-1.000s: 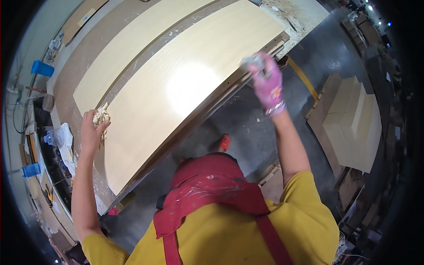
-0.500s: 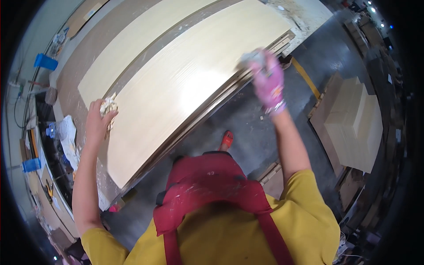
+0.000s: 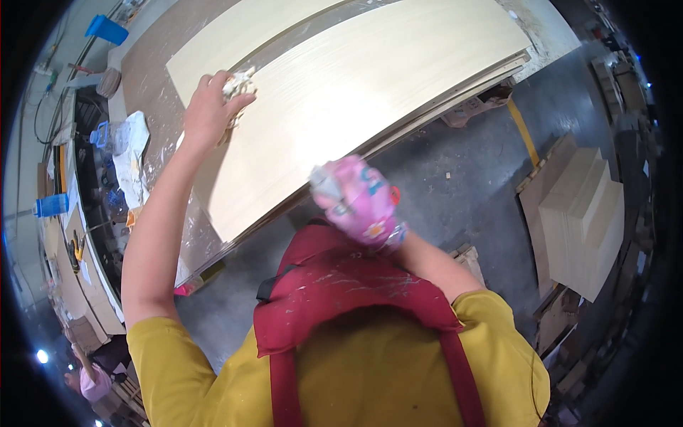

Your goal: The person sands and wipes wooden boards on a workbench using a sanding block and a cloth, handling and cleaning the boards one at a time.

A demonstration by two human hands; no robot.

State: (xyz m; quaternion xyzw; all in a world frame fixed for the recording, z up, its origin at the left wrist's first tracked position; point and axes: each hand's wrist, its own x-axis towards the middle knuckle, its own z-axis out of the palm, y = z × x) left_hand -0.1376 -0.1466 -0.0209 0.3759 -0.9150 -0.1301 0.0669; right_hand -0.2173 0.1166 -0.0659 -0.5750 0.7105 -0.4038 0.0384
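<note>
My bare left hand (image 3: 210,114) is closed on a crumpled, stained cream rag (image 3: 240,84). It rests over the left end of a pale wood panel (image 3: 320,107). A pink flowered glove covers my right hand (image 3: 363,206), which is closed and in front of my body, by the panel's near long edge. A greyish-white piece (image 3: 325,183), slightly blurred, sticks out of its fingers; I cannot tell whether it is cloth or paper. The panel tops a stack, and its surface shines under the light.
A second pale panel (image 3: 213,53) lies farther back on the paint-spattered bench. Stacked boards (image 3: 580,220) stand on the floor at right. At left are a blue container (image 3: 107,28), a white cloth (image 3: 131,160) and a clear jug (image 3: 107,135). Another person (image 3: 94,381) is far lower left.
My right hand has swept from the panel's far right edge back toward my body, still holding the greyish piece. The view has shifted, and my left hand keeps the rag at the panel's left end.
</note>
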